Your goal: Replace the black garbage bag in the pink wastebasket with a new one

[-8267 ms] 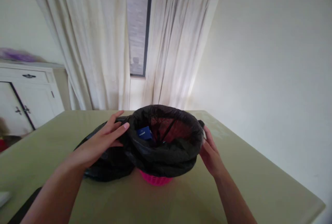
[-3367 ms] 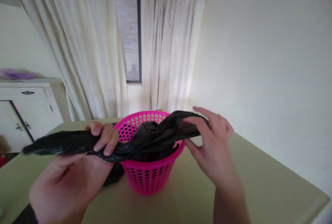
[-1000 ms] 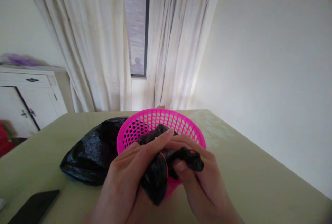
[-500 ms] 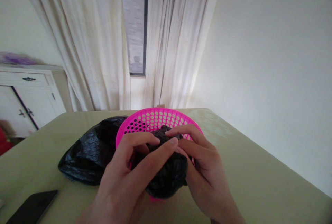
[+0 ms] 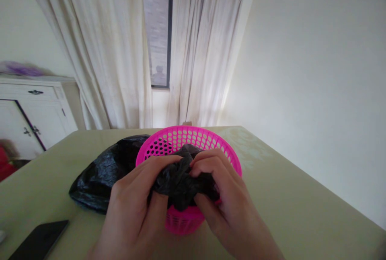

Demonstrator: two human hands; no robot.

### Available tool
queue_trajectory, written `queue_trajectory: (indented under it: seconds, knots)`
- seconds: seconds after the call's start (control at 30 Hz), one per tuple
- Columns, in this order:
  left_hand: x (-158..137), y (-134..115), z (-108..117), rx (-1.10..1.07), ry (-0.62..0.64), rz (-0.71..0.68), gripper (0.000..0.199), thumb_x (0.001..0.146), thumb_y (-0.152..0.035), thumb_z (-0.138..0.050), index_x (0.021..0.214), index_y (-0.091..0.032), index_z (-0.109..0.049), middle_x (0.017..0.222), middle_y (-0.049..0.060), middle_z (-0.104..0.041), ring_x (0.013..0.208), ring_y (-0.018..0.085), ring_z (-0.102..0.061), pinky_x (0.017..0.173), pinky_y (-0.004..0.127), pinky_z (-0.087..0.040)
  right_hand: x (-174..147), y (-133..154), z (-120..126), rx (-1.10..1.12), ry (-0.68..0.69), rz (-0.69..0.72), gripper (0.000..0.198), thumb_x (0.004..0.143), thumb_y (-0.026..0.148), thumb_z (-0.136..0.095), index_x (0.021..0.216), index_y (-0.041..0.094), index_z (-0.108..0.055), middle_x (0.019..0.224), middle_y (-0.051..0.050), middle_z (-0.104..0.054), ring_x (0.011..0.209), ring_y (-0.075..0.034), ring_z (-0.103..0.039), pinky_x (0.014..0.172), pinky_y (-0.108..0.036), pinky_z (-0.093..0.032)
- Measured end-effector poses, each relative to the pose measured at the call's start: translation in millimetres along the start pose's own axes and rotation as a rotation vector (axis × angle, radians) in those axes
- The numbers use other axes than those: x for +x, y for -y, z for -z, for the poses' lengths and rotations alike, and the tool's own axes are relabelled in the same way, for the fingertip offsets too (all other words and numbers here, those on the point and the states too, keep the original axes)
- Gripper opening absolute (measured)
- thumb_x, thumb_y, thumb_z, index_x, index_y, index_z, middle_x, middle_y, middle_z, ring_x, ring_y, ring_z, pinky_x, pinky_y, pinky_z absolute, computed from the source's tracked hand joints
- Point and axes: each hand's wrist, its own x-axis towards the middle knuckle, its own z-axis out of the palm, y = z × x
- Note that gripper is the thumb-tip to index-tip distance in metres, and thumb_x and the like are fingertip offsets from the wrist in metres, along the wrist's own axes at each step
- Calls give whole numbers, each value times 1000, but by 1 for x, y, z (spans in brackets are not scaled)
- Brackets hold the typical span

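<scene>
1. The left hand [image 5: 135, 199] and right hand [image 5: 221, 195] are close together, both clamped on a crumpled black bag [image 5: 181, 179], fingers curled over its top and thumbs underneath.
2. The bag is bunched into a dark wad between the two hands, held over the near rim of a pink basket [image 5: 187, 141]; whether it touches the rim cannot be told.
3. The basket stands upright about the middle of the surface [image 5: 301, 199], its perforated wall showing above the hands and its lower part just below them.
4. A second black bag [image 5: 102, 175] lies slumped on the surface just left of the basket, touching its side.
5. A dark phone [image 5: 39, 242] lies flat near the front left corner of the surface, apart from both bags.
6. Beyond the far edge of the surface hang pale curtains [image 5: 105, 51] on either side of a narrow window [image 5: 158, 31].
7. A white cabinet [image 5: 33, 111] stands against the wall off to the left.
</scene>
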Motion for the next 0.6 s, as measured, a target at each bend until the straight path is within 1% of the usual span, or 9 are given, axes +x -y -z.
queue_trajectory:
  seconds: [0.07, 0.1, 0.2, 0.23, 0.3, 0.37, 0.4, 0.5, 0.6]
  knots:
    - [3, -2, 0, -35, -14, 27, 33, 99, -13, -52, 118, -33, -70, 69, -13, -70, 52, 7, -66, 52, 11, -50, -1, -1, -1, -23, -70, 60, 56, 83, -1, -61, 129, 31, -55, 128, -2, -66, 122, -17, -66, 107, -27, -59]
    - [5, -3, 0, -61, -20, 39, 34, 99, -13, -52, 117, -34, -71, 69, -14, -71, 50, 6, -66, 50, 9, -48, -1, -1, -1, -51, -90, 107, 54, 87, 0, -63, 131, 31, -57, 131, -3, -66, 124, -19, -67, 107, -29, -60]
    - [8, -5, 2, -134, -17, 69, 31, 100, -14, -52, 114, -33, -74, 72, -14, -75, 54, 6, -70, 51, 9, -50, 0, 1, -3, -121, -119, 204, 38, 99, 14, -74, 130, 36, -68, 137, -5, -67, 127, -23, -70, 104, -35, -65]
    - [9, -5, 2, -149, -14, 89, 29, 101, -16, -53, 111, -31, -75, 72, -13, -74, 54, 7, -70, 50, 10, -50, 0, 2, -4, -109, -124, 189, 36, 101, 20, -77, 132, 37, -70, 137, -5, -69, 126, -24, -71, 102, -36, -67]
    - [9, -6, 3, -180, -15, 135, 24, 100, -19, -56, 106, -29, -77, 67, -11, -71, 52, 9, -67, 47, 12, -49, -1, 3, -7, -37, -142, 131, 44, 100, 29, -84, 140, 39, -70, 132, -4, -73, 122, -25, -74, 101, -37, -68]
    - [9, -6, 4, -232, -1, 187, 21, 102, -23, -58, 103, -28, -78, 65, -9, -67, 52, 10, -66, 46, 14, -47, -2, 2, -7, 9, -151, 126, 50, 98, 31, -87, 144, 39, -69, 129, -2, -76, 119, -24, -74, 104, -38, -67]
    - [9, -5, 5, -264, 13, 216, 21, 105, -26, -58, 102, -27, -79, 67, -8, -68, 55, 11, -67, 47, 15, -49, -2, 2, -6, -1, -151, 154, 44, 99, 29, -87, 139, 39, -72, 130, -1, -76, 119, -23, -74, 105, -38, -66]
    - [12, 11, 7, -334, 47, 304, 27, 110, -42, -60, 101, -26, -80, 80, -5, -74, 68, 14, -70, 57, 20, -54, 0, -3, 3, -136, -112, 273, 17, 105, 25, -78, 119, 33, -81, 130, -3, -75, 119, -22, -72, 105, -38, -63]
    - [18, 50, 11, -290, -3, 398, 33, 108, -52, -62, 99, -25, -78, 82, -3, -75, 74, 18, -68, 62, 25, -52, 0, -14, 21, -241, -62, 300, 15, 107, 19, -71, 115, 27, -81, 122, -6, -74, 114, -21, -71, 98, -37, -61]
